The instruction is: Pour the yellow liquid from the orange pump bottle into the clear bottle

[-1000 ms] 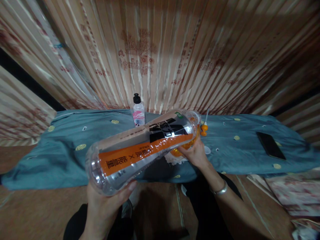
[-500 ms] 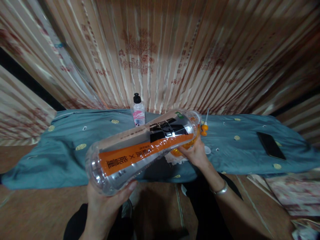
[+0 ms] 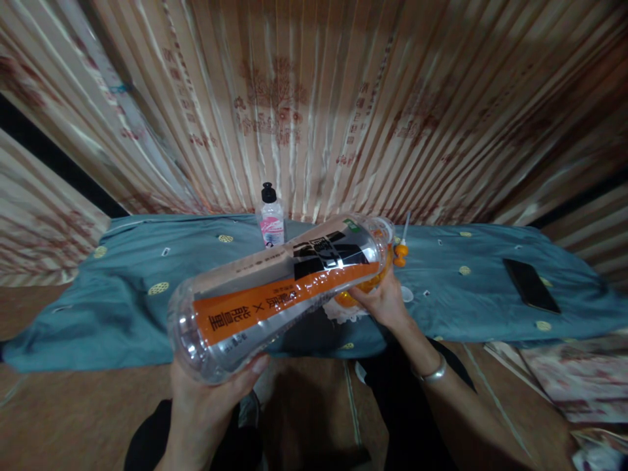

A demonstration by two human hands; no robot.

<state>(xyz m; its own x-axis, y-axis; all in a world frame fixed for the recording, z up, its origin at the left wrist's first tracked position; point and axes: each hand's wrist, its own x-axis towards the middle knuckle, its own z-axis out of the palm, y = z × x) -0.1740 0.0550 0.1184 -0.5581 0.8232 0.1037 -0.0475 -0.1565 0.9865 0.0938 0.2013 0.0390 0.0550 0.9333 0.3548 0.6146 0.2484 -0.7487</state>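
Note:
My left hand (image 3: 206,405) grips the base of a large clear plastic bottle (image 3: 279,294) with an orange and black label, tilted so its neck points away and down. The bottle's mouth meets an orange rounded container (image 3: 366,284) that my right hand (image 3: 385,301) holds from below, fingers wrapped round it. Both are held over the near edge of a blue cloth (image 3: 122,307). A silver bangle (image 3: 429,374) sits on my right wrist.
A small clear bottle with a black cap and pink label (image 3: 271,219) stands at the back of the cloth. An orange-tipped thin tool (image 3: 401,252) lies right of the bottle's neck. A black phone (image 3: 531,285) lies at the right. Striped curtains (image 3: 314,98) hang behind.

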